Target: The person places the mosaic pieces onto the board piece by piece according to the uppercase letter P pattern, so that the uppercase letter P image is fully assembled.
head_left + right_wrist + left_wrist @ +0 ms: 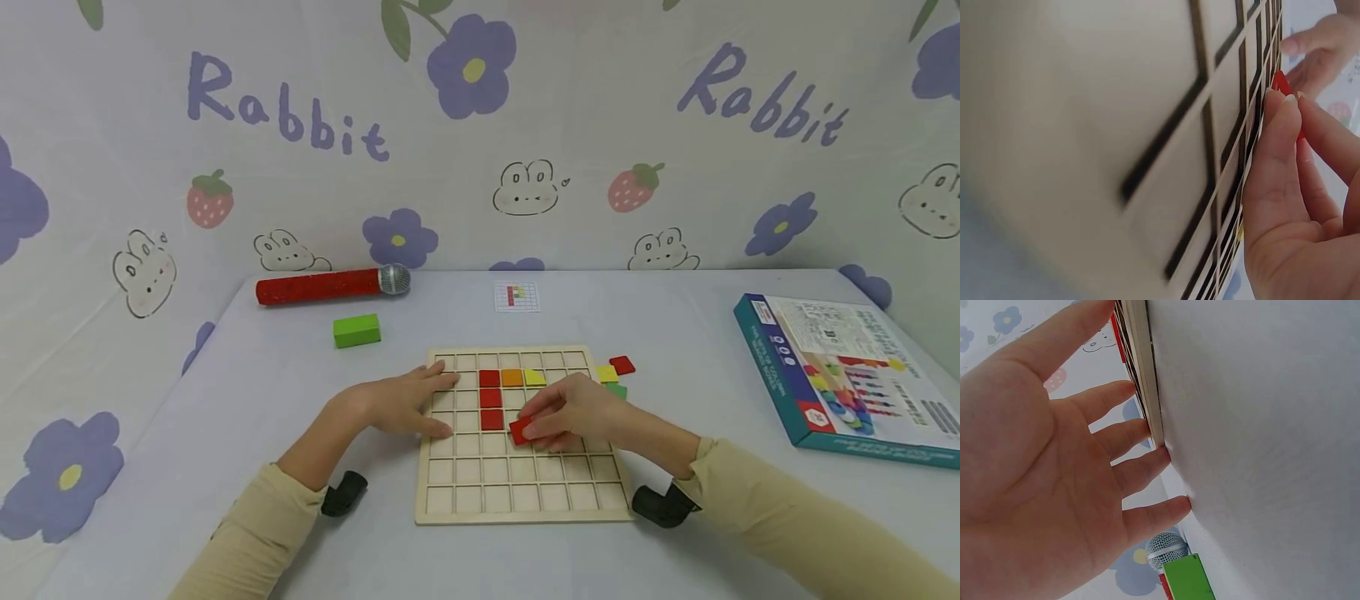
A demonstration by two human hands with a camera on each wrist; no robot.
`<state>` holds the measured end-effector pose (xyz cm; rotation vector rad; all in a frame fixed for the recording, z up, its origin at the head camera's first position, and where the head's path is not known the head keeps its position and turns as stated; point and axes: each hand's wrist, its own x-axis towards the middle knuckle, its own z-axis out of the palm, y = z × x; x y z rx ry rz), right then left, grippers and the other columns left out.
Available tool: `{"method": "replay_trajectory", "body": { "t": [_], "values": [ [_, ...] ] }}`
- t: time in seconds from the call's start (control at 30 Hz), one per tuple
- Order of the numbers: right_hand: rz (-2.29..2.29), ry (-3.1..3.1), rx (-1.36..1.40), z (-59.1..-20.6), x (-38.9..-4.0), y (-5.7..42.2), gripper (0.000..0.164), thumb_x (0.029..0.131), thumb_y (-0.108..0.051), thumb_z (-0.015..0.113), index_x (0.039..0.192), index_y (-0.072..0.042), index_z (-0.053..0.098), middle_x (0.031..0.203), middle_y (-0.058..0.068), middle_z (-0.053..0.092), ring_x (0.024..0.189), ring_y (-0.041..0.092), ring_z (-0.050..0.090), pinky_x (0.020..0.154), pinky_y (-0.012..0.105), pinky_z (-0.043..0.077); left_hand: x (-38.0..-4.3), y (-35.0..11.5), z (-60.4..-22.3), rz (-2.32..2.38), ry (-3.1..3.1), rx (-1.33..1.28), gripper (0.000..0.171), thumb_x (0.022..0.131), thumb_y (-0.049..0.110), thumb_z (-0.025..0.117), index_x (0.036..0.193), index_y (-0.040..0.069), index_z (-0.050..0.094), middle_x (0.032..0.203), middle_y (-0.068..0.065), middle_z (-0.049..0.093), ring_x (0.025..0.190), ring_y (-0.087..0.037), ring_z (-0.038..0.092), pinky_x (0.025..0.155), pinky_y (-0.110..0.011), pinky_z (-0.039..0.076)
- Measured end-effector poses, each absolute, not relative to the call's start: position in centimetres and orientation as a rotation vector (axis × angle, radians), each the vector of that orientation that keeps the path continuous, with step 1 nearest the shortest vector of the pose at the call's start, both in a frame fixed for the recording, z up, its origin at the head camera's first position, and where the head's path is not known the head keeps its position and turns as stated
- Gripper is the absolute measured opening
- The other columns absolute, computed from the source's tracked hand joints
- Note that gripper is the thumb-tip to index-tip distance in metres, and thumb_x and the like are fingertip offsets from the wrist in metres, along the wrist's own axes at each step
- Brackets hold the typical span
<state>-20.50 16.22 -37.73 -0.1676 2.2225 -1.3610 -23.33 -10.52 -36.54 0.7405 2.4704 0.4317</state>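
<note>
My right hand (573, 412) pinches a red square tile (521, 431) between thumb and fingers, close over the wooden grid board (442, 472). In the right wrist view the same red tile (1281, 82) shows between the fingertips, tilted. Spread fingers of my left hand (408, 400) rest on the board's left edge; the left wrist view shows the hand (1066, 456) with fingertips along that edge. In the grid, a column of red tiles (491, 398) stands left of centre. Beside its top tile sit an orange tile (512, 378) and a yellow tile (534, 378).
Right of the board lie a loose red tile (622, 365), a yellow one (607, 374) and a green one (617, 390). Behind are a pattern card (517, 297), a green block (357, 331) and a red microphone (322, 287). A flat box (862, 375) lies far right.
</note>
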Motion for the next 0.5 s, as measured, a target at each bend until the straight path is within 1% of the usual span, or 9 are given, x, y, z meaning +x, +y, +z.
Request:
{"method": "replay_trajectory", "body": {
  "t": [0.2,0.5],
  "values": [
    [-1.344,2.227,-0.184,-37.8,-20.1,14.7,0.025,0.082,-0.013,0.075,0.104,-0.001,0.070,0.084,0.008,0.070,0.067,0.019,0.067,0.063,0.028,0.055,-23.5,-10.4,-36.8,0.421,2.471,0.731,0.079,0.090,0.038,0.065,0.153,0.014,0.024,0.158,-0.010,0.009,0.144,-0.029,0.006,0.111,-0.051,0.017],
    [-1.335,2.246,-0.193,-37.8,-19.6,13.3,0.023,0.081,-0.013,0.077,0.100,-0.002,0.069,0.075,0.009,0.068,0.064,0.020,0.067,0.061,0.028,0.055,-23.5,-10.5,-36.9,0.400,2.476,0.727,0.079,0.090,0.040,0.065,0.153,0.016,0.023,0.159,-0.009,0.009,0.144,-0.029,0.006,0.111,-0.050,0.017]
  ]
}}
